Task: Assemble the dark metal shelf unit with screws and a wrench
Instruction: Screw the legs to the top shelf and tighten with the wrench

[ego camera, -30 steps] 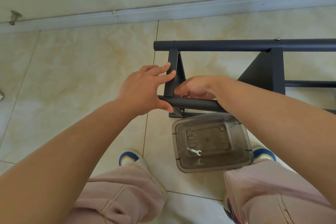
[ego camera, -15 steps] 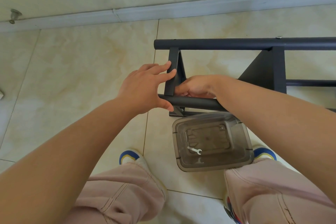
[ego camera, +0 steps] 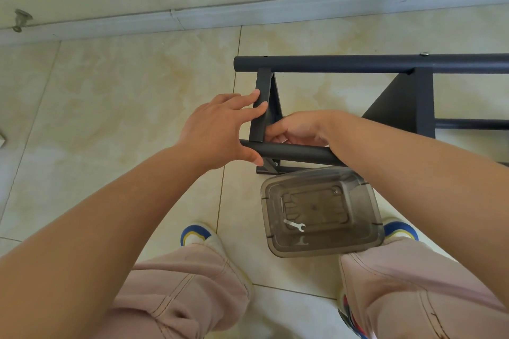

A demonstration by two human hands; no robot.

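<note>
The dark metal shelf frame lies on its side on the tiled floor. My left hand spans its end: straight fingers press on the upright bracket and the thumb rests against the near tube. My right hand reaches in behind that bracket with its fingertips bunched at the joint. What they pinch is hidden. A small silver wrench lies inside a clear smoky plastic box just in front of the frame. A screw head shows on the far tube.
I am crouched, with my knees in pink trousers and my blue-toed shoes on either side of the box. A baseboard and wall run along the back, with a metal door stop at the far left.
</note>
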